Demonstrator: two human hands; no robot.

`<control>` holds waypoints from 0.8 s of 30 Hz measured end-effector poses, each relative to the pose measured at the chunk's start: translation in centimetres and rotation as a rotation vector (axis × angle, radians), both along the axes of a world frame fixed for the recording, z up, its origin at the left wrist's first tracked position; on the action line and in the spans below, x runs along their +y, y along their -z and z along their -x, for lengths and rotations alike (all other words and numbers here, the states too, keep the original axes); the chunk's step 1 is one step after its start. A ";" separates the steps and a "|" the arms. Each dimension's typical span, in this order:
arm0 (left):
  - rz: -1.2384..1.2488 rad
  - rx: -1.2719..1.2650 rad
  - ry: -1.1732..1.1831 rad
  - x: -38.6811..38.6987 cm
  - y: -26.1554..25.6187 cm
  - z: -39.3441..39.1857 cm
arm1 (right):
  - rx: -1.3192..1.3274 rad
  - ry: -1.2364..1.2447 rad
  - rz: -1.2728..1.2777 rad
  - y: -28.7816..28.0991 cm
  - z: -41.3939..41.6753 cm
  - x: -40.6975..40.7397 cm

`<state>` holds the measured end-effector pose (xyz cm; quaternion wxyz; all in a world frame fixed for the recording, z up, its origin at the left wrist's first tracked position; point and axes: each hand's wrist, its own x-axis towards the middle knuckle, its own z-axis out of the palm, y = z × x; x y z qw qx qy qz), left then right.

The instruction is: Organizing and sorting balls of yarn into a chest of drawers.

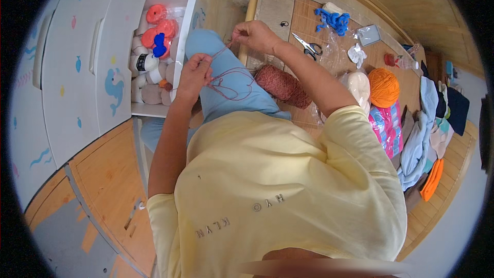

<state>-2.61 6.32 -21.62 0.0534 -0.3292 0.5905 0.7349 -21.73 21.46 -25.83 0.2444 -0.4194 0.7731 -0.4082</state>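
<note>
Reddish-brown yarn (235, 70) loops across the blue trouser leg, and a strand of it runs between my two hands. My left hand (193, 74) has its fingers closed on the yarn beside the open drawer. Farther up, above the knee, my right hand (254, 36) pinches the other end of the stretch between thumb and fingers; whether it also holds a small tool cannot be made out. A thick skein of matching yarn (283, 85) lies under my right forearm, against the thigh.
At left, a white drawer (189, 19) stands open with several balls of yarn inside. On the woven mat are scissors (307, 47), tangled blue yarn (334, 21), a clear plastic box (368, 34) and an orange yarn ball (384, 87). Folded clothes (418, 139) lie at far right.
</note>
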 end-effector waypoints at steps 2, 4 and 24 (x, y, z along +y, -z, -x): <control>0.008 -0.003 -0.004 0.1 0.1 0.2 | 0.108 -0.056 -0.044 -0.7 0.1 -0.1; 0.024 0.003 0.000 0.0 0.4 0.2 | 0.099 -0.075 -0.066 -1.9 0.3 -0.5; -0.022 -0.017 -0.120 0.1 1.9 -0.3 | -0.641 -0.230 0.212 -21.1 5.9 0.2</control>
